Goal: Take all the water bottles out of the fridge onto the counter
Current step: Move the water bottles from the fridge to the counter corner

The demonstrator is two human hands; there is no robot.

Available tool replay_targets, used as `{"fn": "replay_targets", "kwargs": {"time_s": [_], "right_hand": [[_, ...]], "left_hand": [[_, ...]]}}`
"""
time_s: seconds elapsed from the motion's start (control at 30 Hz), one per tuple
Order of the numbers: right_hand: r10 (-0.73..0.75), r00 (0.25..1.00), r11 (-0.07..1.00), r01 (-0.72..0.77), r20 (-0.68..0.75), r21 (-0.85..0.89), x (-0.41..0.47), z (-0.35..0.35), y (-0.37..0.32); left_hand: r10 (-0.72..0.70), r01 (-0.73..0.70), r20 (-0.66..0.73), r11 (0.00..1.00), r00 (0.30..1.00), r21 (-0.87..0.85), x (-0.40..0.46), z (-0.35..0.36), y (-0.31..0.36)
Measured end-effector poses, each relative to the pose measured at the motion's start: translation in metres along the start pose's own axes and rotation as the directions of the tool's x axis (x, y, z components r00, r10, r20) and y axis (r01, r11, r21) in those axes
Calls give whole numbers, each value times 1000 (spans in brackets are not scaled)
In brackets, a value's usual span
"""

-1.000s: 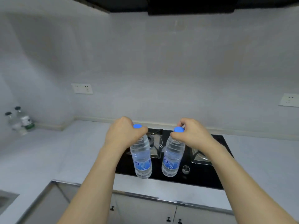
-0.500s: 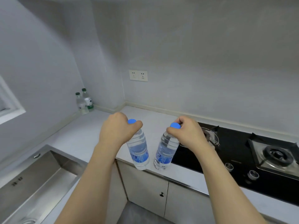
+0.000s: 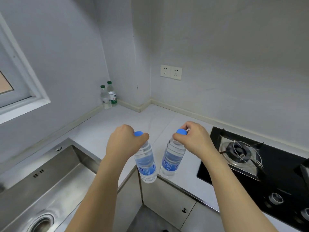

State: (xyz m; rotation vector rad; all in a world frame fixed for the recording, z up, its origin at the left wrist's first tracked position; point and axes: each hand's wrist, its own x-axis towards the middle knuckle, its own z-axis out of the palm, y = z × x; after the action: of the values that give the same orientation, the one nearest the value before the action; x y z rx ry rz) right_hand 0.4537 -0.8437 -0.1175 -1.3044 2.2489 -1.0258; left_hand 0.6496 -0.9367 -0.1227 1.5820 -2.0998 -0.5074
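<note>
Water bottles, two clear plastic ones with blue caps, hang over the pale stone surface [image 3: 160,121] corner. From the head view, the left hand [image 3: 124,144] grips the left bottle [image 3: 147,164] by its neck; the right hand [image 3: 192,139] pinches the right bottle [image 3: 172,159] at its cap. Carrying step, seemingly; next, lower both upright onto the surface.

Left hand [image 3: 124,144] gripping the neck of a clear plastic water bottle with blue cap and blue label [image 3: 146,162], held over the corner edge of the pale grey stone desk [image 3: 127,118]. Right hand [image 3: 194,139] pinching the cap of a second identical blue-capped bottle [image 3: 173,159], its base at the desk's front edge. Two green-capped clear bottles [image 3: 108,96] standing together in the far corner. Stainless steel sink [image 3: 50,178] left, black glass gas hob [image 3: 260,164] right.
</note>
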Motion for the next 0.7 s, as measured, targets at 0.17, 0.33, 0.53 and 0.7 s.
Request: {"fn": "replay_targets", "kwargs": {"time_s": [0.17,0.33,0.53,0.7], "right_hand": [[-6,999,1000,5,53,24,64,20,5],[-46,995,998,42,85,48,132,37,9],[-72,986,997,67,153,37,190,57,7],[-80,974,997,76,210,27,236,83,-10]], "left_hand": [[-28,29,-17,998,999,49,51,18,-2],[-84,82,15,994,996,65,113,38,-1],[-172,171,31,985,985,15,162,49,-9],[-231,232,31,973,972,-3,206,51,-32]]}}
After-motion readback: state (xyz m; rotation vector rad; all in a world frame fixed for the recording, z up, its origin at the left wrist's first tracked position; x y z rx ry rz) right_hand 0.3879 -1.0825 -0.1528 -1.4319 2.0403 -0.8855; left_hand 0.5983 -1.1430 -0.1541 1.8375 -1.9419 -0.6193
